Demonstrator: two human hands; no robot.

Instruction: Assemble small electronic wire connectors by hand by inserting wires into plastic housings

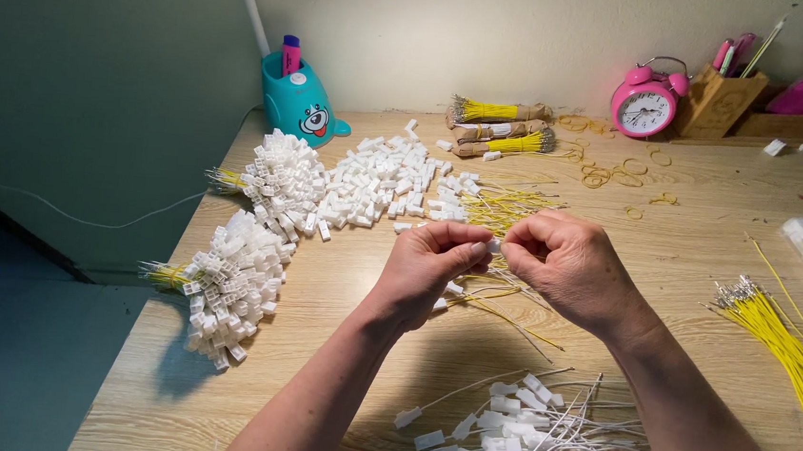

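My left hand [432,266] and my right hand [566,262] meet above the middle of the wooden table [687,238]. Both pinch a small white plastic connector [493,246] between their fingertips, and thin yellow wires [491,304] trail down from it to the table. A loose pile of white connectors [376,185] lies just beyond my left hand. Finished white connectors with white wires [518,440] lie in a heap near the front edge, below my wrists.
Bundles of connectors on yellow wires [240,280] are stacked at the left edge. A bunch of yellow wires [783,346] lies at the right. At the back stand a teal lamp base [297,103], tied yellow wire bundles [500,128], rubber bands [616,171], a pink alarm clock [647,97] and a wooden pen holder [722,98].
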